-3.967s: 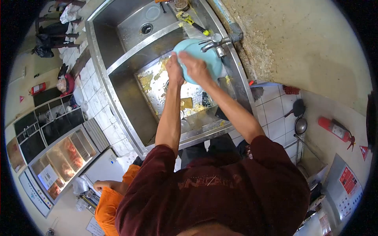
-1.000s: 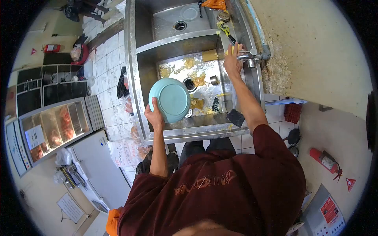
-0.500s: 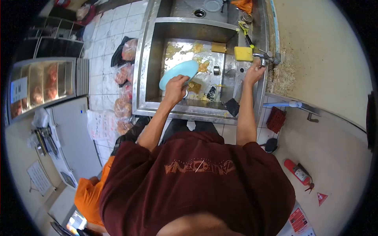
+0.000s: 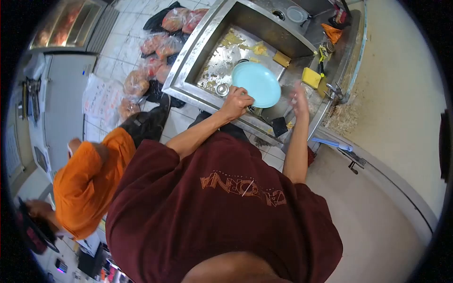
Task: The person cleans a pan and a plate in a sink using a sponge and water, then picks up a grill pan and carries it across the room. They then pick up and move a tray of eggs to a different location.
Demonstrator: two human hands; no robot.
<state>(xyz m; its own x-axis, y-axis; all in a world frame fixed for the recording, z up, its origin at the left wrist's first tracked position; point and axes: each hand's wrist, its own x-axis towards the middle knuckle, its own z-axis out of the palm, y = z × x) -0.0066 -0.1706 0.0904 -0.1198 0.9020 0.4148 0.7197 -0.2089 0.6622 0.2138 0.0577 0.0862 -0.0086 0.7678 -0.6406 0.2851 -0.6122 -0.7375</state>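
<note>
Over the steel sink (image 4: 207, 80), my left hand (image 4: 236, 104) grips the lower left edge of a light blue plate (image 4: 257, 85). The plate is tilted and its broad face shows. My right hand (image 4: 300, 101) hangs open to the right of the plate, touching nothing, its fingers a little blurred. Up and right of it lie a yellow sponge (image 4: 311, 78) and the tap (image 4: 334, 92). A black pad (image 4: 279, 126) rests on the near rim between my hands. Yellow food remains spread over the sink floor.
Another yellow-brown sponge (image 4: 281, 59) sits in the sink's far corner. Bags of food (image 4: 137, 83) lie on the floor to the left. A person in an orange shirt (image 4: 89, 184) bends at the lower left. An orange cloth (image 4: 332, 33) is behind the tap.
The view has turned. My right hand has let go of the tap and moved left toward the plate. My left hand has brought the plate rightward and its face shows more.
</note>
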